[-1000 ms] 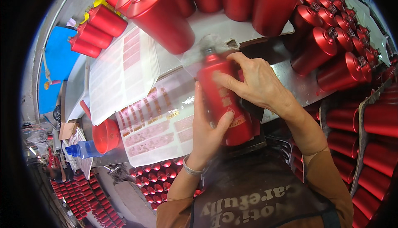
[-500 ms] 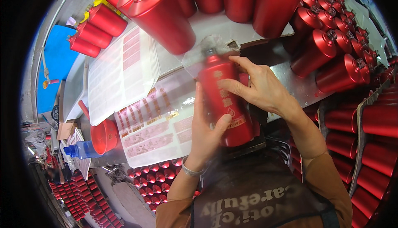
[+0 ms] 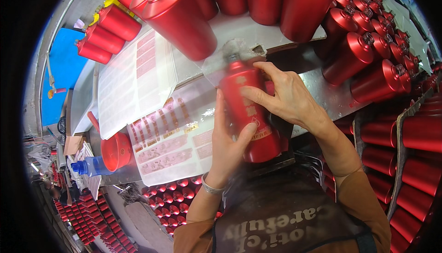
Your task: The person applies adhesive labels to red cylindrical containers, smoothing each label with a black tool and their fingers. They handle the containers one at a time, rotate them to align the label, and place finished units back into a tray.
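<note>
A red bottle (image 3: 264,149) with gold characters and a small gold emblem on its front lies tilted in my hands, its narrow neck pointing away from me. My left hand (image 3: 225,147) cups its left side, the thumb pressed on the lower front near the emblem. From the right, my right hand (image 3: 294,99) grips the upper body, with its thumb over the gold characters and its fingers around the far right side. To the left of the bottle lies a decal sheet (image 3: 200,163) with reddish and gold strips, some of its places bare.
A stack of white backed sheets (image 3: 124,87) overlaps the decal sheet. Large red bottles (image 3: 182,23) stand along the back, with many more red bottles (image 3: 354,57) at right. A red tub (image 3: 122,147) and a blue bottle (image 3: 94,166) sit at the left edge. Racks of red bottles (image 3: 419,161) flank my right arm.
Very little differs. The bottle and my right hand have shifted slightly; both hands keep their hold, and the sheets and surrounding bottles have stayed put.
</note>
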### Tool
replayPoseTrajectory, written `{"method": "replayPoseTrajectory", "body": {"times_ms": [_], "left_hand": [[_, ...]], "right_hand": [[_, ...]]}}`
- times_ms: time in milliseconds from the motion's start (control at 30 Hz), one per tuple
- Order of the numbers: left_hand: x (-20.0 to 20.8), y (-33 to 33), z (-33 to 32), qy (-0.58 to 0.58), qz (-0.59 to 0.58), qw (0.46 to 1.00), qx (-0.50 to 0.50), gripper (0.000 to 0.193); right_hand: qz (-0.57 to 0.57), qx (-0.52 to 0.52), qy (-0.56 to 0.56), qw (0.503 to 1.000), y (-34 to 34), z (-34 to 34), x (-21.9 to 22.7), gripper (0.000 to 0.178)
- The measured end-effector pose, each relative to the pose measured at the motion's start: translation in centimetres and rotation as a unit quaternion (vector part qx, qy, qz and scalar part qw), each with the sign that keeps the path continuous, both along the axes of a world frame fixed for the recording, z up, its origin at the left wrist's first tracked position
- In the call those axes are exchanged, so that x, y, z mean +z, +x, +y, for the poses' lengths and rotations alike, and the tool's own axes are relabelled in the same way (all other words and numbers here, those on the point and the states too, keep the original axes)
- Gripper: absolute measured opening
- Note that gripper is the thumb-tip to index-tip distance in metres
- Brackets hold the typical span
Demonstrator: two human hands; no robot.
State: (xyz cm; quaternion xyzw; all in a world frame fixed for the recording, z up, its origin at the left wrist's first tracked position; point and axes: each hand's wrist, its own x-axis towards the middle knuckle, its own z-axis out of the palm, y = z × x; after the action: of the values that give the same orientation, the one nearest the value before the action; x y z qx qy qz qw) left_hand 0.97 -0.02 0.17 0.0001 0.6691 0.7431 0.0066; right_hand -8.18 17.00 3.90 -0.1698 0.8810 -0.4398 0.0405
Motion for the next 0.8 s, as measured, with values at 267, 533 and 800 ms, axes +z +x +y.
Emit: {"method": "replayPoseTrajectory", "body": {"times_ms": [267, 533, 800], "left_hand": [[-0.1, 0.0, 0.0, -0.002, 0.006, 1.0, 0.006, 0.094], [-0.8, 0.5, -0.3, 0.047, -0.011, 0.999, 0.009, 0.08], [-1.5, 1.8, -0.5, 0.098, -0.049, 0.994, 0.005, 0.07]], "right_hand": [[0.029, 0.001, -0.02, 0.999, -0.1, -0.2, -0.4, 0.068], [-0.061, 0.009, -0.048, 0.997, 1.2, 1.4, -0.8, 0.069], [-0.235, 0.034, -0.192, 0.952, 5.5, 3.4, -2.4, 0.069]]}}
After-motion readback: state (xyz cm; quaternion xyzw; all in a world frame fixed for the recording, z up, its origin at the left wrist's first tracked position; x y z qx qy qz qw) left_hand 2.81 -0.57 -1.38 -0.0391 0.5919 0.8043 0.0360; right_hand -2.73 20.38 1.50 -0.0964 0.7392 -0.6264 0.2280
